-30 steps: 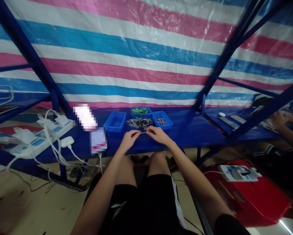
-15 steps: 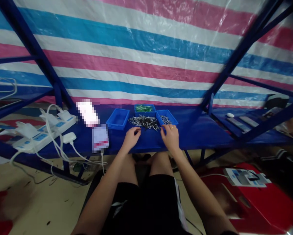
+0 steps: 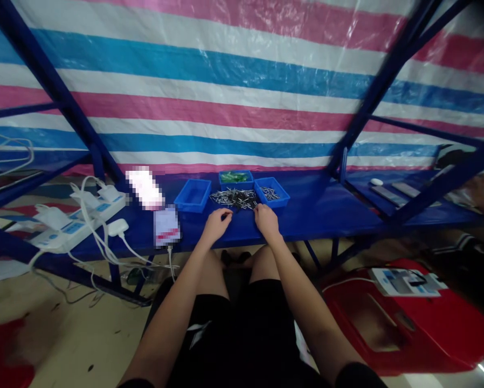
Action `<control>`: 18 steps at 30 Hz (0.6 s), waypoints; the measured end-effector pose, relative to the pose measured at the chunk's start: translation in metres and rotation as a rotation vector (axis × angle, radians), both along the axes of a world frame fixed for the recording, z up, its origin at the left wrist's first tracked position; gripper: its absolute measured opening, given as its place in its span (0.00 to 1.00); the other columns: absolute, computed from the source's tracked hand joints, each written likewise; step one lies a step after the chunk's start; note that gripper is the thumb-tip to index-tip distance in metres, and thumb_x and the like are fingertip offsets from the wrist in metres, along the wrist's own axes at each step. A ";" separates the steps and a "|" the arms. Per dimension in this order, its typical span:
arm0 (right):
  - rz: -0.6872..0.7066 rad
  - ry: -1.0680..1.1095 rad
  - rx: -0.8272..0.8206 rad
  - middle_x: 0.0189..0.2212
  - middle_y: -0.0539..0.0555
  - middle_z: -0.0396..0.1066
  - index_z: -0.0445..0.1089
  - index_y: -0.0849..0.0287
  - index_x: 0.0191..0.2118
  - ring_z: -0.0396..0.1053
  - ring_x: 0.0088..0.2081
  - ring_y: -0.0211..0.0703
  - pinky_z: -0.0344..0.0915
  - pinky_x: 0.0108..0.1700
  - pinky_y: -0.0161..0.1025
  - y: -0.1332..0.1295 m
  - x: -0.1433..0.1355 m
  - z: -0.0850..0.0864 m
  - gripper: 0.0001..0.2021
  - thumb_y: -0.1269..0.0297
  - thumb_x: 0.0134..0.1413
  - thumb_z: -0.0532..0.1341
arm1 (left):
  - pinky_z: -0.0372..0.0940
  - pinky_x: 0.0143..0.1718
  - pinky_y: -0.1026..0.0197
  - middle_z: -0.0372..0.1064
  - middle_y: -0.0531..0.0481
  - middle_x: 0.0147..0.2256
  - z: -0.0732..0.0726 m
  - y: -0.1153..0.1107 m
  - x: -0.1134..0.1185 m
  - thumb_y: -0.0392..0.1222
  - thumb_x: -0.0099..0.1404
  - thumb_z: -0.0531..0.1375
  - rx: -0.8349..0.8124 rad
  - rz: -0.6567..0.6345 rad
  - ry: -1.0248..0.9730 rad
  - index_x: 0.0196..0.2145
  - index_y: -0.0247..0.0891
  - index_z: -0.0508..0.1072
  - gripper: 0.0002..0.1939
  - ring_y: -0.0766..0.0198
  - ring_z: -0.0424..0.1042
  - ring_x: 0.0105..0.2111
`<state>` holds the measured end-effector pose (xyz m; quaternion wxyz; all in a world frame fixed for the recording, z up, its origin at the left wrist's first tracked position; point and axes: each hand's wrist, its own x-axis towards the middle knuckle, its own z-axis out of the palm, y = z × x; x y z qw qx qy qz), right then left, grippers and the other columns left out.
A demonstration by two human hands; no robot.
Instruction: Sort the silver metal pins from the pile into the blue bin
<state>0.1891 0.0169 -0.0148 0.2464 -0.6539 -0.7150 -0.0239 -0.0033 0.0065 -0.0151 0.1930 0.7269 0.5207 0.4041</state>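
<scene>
A loose pile of thin silver and black screw-like pieces (image 3: 236,198) lies on the blue table. My left hand (image 3: 216,226) is at the pile's near left edge, thumb and fingers curled into a pinch; anything between them is too small to make out. At the near right edge, my right hand (image 3: 267,220) has its fingers closed and pointing down beside the pile, and their tips are partly hidden. Just beyond my right hand, a blue tray (image 3: 282,202) holds silver pieces of the same thin shape. Behind the pile stands another blue tray (image 3: 236,187) with green items in it.
A third blue tray (image 3: 192,207) sits left of the pile. Further left are two blurred-out devices and a white power strip (image 3: 72,229) with tangled cables. Blue frame posts (image 3: 357,129) rise at both sides. Another person's hand (image 3: 482,188) shows far right, near phones.
My right hand has moved left from the right tray's front to the near edge of the pile, its fingers now closer together. My left hand has stayed nearly in place.
</scene>
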 end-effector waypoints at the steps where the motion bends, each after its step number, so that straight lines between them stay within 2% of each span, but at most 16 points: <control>1: 0.040 0.001 0.014 0.34 0.58 0.68 0.64 0.61 0.37 0.66 0.38 0.42 0.59 0.38 0.34 -0.001 0.000 0.001 0.08 0.66 0.60 0.50 | 0.62 0.43 0.59 0.72 0.47 0.37 0.000 0.000 0.000 0.40 0.60 0.54 -0.003 0.001 -0.017 0.38 0.38 0.73 0.11 0.60 0.70 0.39; 5: 0.320 0.032 0.071 0.35 0.57 0.67 0.64 0.60 0.36 0.64 0.40 0.43 0.59 0.42 0.36 -0.004 -0.002 0.004 0.08 0.65 0.61 0.49 | 0.63 0.43 0.59 0.73 0.48 0.35 -0.001 0.001 0.003 0.44 0.60 0.56 -0.023 -0.054 -0.089 0.46 0.38 0.70 0.17 0.61 0.71 0.37; 9: 0.526 0.102 0.065 0.35 0.55 0.66 0.63 0.58 0.37 0.64 0.38 0.41 0.60 0.42 0.36 -0.003 -0.005 0.003 0.09 0.65 0.62 0.48 | 0.63 0.42 0.60 0.73 0.47 0.36 0.001 -0.001 0.003 0.46 0.58 0.57 -0.047 -0.129 -0.095 0.41 0.38 0.73 0.15 0.60 0.71 0.37; 13: 0.610 0.150 0.033 0.34 0.54 0.66 0.63 0.58 0.37 0.64 0.37 0.40 0.59 0.41 0.35 -0.001 -0.010 -0.003 0.08 0.65 0.61 0.49 | 0.64 0.39 0.61 0.74 0.48 0.34 0.005 -0.003 0.003 0.45 0.59 0.56 -0.059 -0.156 -0.158 0.35 0.37 0.74 0.12 0.61 0.71 0.34; 18: 0.619 0.227 -0.007 0.33 0.53 0.66 0.63 0.58 0.36 0.64 0.36 0.39 0.58 0.40 0.35 -0.002 -0.015 -0.004 0.08 0.64 0.61 0.49 | 0.64 0.38 0.61 0.74 0.48 0.34 0.006 -0.003 0.002 0.44 0.58 0.56 -0.083 -0.181 -0.169 0.35 0.36 0.74 0.11 0.61 0.71 0.34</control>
